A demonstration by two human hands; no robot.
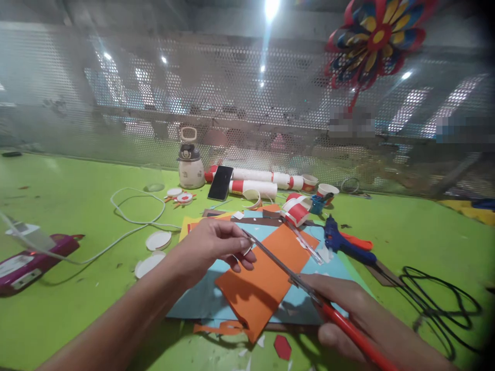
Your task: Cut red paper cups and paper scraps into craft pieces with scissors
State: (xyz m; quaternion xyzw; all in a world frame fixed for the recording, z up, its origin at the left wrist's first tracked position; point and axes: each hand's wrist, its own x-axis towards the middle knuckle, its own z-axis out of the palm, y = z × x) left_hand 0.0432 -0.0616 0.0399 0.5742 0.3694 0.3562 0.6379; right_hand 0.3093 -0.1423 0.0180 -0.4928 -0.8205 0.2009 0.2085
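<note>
My left hand (214, 242) is closed in a pinch on a small white paper piece (247, 248), mostly hidden by the fingers. In my right hand (351, 304) is a pair of scissors (278, 263) with long grey blades and a red handle. Their tips reach the fingertips of my left hand, by the white piece; I cannot tell whether they touch it. Below both hands, a folded orange paper sheet (255, 286) lies across light blue paper (193, 304). A red paper hexagon (282, 348) rests near the front edge.
A blue glue gun (348, 245) with a black cord lies at right. Behind stand a bottle (191, 170), a phone (220, 183), white paper rolls (253, 189) and paper cups (296, 210). White discs (158, 240) and a purple power strip (38, 263) with a white cable are at left.
</note>
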